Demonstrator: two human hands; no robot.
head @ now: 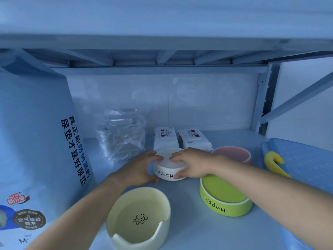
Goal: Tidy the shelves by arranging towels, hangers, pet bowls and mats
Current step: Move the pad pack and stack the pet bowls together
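Open gap on shelf [183, 213] btwn cream bowl [138, 219] & green bowl [225, 197]; tall bag [36, 141] at left.

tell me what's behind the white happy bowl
Two white wipe packs lie side by side, left pack and right pack. The white bowl, left hand and right hand cover their near ends.

White bowl [169, 173], "Happy" lettering upside down, sits mid-shelf with the left hand [144, 168] and right hand [192, 165] gripping its sides. Pink bowl [232, 153] just behind-right. Green bowl [225, 201], same upside-down lettering, front right. Cream bowl [138, 219], paw print inside, notched rim, open side up, nearest.
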